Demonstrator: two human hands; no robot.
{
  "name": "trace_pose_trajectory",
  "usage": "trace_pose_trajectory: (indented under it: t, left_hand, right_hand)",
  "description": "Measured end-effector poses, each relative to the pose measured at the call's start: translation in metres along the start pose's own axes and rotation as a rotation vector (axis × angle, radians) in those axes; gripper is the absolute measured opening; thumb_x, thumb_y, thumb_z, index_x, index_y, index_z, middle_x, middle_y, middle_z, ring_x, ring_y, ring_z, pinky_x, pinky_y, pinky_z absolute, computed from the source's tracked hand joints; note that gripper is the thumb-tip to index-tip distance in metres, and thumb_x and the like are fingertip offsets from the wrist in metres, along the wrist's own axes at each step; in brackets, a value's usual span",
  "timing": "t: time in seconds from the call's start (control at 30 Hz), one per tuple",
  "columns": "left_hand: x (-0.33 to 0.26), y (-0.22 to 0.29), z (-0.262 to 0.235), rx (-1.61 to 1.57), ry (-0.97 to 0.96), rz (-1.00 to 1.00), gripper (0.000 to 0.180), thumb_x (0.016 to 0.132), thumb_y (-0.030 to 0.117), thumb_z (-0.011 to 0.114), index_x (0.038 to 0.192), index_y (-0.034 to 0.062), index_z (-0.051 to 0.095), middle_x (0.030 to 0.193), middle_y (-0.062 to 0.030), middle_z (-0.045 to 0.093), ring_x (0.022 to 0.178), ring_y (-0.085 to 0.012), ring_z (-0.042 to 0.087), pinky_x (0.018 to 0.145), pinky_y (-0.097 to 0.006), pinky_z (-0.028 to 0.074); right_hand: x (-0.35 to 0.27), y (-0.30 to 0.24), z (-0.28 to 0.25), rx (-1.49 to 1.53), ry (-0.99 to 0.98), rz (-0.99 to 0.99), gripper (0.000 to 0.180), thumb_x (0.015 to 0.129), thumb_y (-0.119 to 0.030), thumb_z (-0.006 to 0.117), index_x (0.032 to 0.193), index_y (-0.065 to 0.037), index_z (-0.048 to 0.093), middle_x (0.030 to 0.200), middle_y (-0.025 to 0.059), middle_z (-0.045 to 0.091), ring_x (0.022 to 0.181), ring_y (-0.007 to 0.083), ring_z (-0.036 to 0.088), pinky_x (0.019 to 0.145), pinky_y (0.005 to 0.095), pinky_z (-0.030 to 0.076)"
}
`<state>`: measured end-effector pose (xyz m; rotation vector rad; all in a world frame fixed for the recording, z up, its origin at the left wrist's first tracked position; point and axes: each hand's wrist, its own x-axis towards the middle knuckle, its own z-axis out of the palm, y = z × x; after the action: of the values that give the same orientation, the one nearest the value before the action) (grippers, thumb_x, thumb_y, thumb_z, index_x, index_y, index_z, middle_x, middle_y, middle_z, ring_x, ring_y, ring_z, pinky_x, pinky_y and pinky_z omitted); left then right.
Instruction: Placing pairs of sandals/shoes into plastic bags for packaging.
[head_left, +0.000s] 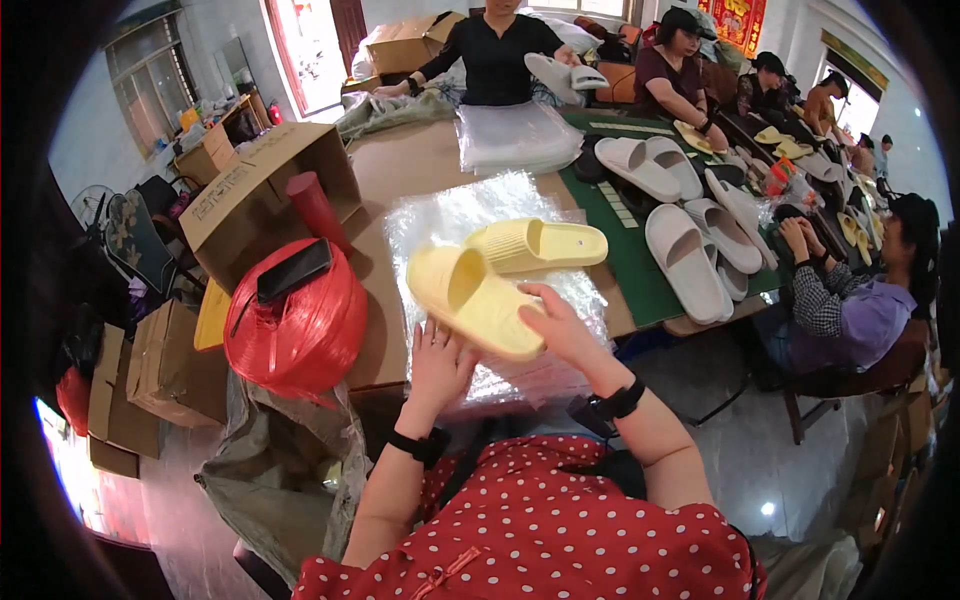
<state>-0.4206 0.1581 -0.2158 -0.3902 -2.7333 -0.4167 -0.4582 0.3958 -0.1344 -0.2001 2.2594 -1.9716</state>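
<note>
A yellow slide slipper (482, 305) is tilted above the stack of clear plastic bags (425, 220) in front of me. My right hand (562, 332) grips it by the heel end, thumb on the footbed. Just below the slipper, my left hand (440, 362) reaches forward over the bags, fingers stretched out, the tips partly hidden near the slipper's edge. I cannot tell whether they touch it. Behind the held slipper lies another yellow slipper (560, 245), sole down on the bags, its toe pointing left.
To the left stand a red twine roll (300, 335) with a black phone (295, 272) on it, a red cylinder (318, 210) and an open carton (260, 195). Pale slippers (685, 262) crowd the green mat (620, 290). Across the table, a person (500, 60) holds pale slippers.
</note>
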Motion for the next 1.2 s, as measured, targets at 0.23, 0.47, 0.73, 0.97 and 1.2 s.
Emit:
trace_pose_trajectory:
  t: [0.23,0.47,0.73,0.97,1.2]
  left_hand:
    - [0.001,0.007,-0.007,-0.052,0.062,0.010,0.055,0.095,0.044,0.053,0.139,0.0113,0.055,0.149,-0.0189,0.045,0.143,-0.0422,0.031,0.119,-0.055,0.016]
    - [0.000,0.003,-0.002,-0.005,0.061,0.011,0.057,0.094,0.048,0.055,0.140,0.0138,0.053,0.149,-0.0178,0.045,0.143,-0.0425,0.030,0.118,-0.056,0.018]
    - [0.001,0.006,-0.003,-0.017,0.047,0.011,0.058,0.095,0.049,0.053,0.141,0.0140,0.052,0.149,-0.0178,0.045,0.144,-0.0416,0.029,0.118,-0.056,0.018]
    - [0.003,0.006,-0.008,-0.040,0.032,0.002,0.057,0.096,0.046,0.052,0.141,0.0114,0.052,0.151,-0.0169,0.042,0.144,-0.0411,0.028,0.118,-0.057,0.017]
    - [0.001,0.007,-0.008,-0.038,0.012,-0.014,0.058,0.095,0.049,0.053,0.142,0.0163,0.052,0.153,-0.0155,0.040,0.145,-0.0404,0.028,0.119,-0.055,0.016]
  right_hand:
    - [0.003,0.009,-0.008,-0.339,0.066,-0.286,0.036,0.094,-0.023,0.057,0.127,-0.009,0.056,0.110,0.0241,0.067,0.099,0.0442,0.064,0.083,0.0468,0.051]
    - [0.042,0.013,-0.043,-1.070,0.436,-0.546,0.043,0.084,-0.026,0.068,0.124,-0.011,0.063,0.103,0.0153,0.065,0.101,0.0353,0.057,0.092,0.0465,0.046]
    - [0.103,0.015,-0.044,-1.000,0.131,-0.461,0.022,0.083,-0.027,0.070,0.096,-0.010,0.073,0.090,0.0117,0.064,0.092,0.0327,0.062,0.079,0.0457,0.050]
    - [0.104,-0.002,-0.022,-0.649,-0.038,-0.647,0.033,0.085,-0.032,0.068,0.098,-0.002,0.069,0.087,0.0195,0.063,0.088,0.0366,0.062,0.079,0.0461,0.050]
    - [0.080,0.015,-0.004,-0.869,0.087,-0.660,0.031,0.085,-0.029,0.069,0.092,0.001,0.068,0.087,0.0197,0.061,0.086,0.0386,0.061,0.077,0.0463,0.050]
